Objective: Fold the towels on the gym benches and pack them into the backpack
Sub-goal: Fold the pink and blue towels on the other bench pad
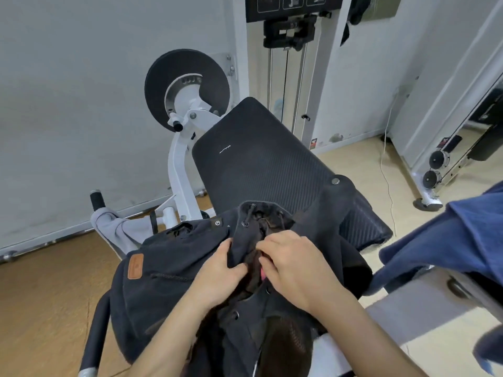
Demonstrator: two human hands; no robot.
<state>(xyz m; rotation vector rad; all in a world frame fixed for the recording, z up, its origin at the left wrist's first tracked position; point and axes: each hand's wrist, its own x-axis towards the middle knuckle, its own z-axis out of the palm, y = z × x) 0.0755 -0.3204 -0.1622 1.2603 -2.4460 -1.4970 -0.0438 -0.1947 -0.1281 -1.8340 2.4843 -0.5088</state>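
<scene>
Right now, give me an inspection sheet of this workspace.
Surface: black padded bench under the dark backpack.
Job's things: dark backpack, mouth open; blue towel draped at right; grey cloth hung on the frame at left.
Clutter: nothing seen.
Hands: left hand and right hand both grip the backpack's mouth.
Cables: white cord on the floor at right.
Surroundings: white weight machine, pale wall, wooden floor.

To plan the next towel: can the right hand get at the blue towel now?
Probably yes, once freed. The right hand pinches the opening of the backpack, but nothing stands between it and the blue towel draped on its right.
</scene>
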